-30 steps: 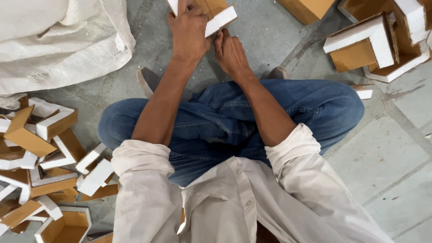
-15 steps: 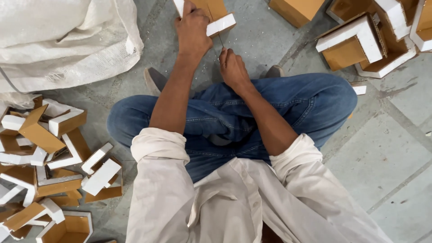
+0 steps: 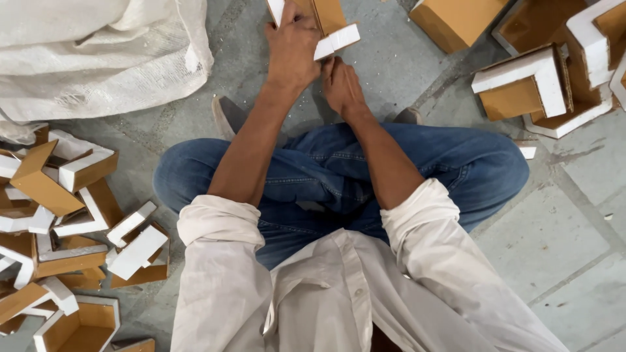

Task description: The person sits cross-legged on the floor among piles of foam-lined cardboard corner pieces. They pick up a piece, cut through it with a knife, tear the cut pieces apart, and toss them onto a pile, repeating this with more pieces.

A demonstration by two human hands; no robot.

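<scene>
1. At the top edge of the view, a person seated cross-legged on a grey stone floor (image 3: 561,241) held a cardboard corner piece (image 3: 329,29), brown with white edges, out beyond the knees.
2. The left hand (image 3: 291,49) was closed around the piece from the left, fingers wrapped over its brown upright part.
3. The right hand (image 3: 340,85) sat just below and to the right, its fingers pinched at the underside of the white strip (image 3: 338,40); whether they gripped it or only touched it could not be told.
4. That strip ran slantwise, rising toward the right, and lay directly above the right hand, so the right hand was the nearer one to its free end.
5. To the left, a heap of similar corner pieces (image 3: 72,228) lay jumbled on the floor, brown inside and white along the rims.
6. At upper right, more corner pieces (image 3: 541,85) were set nested together.
7. A large white woven sack (image 3: 98,52) filled the upper left corner.
8. No labels or signs showed on any of them.
</scene>
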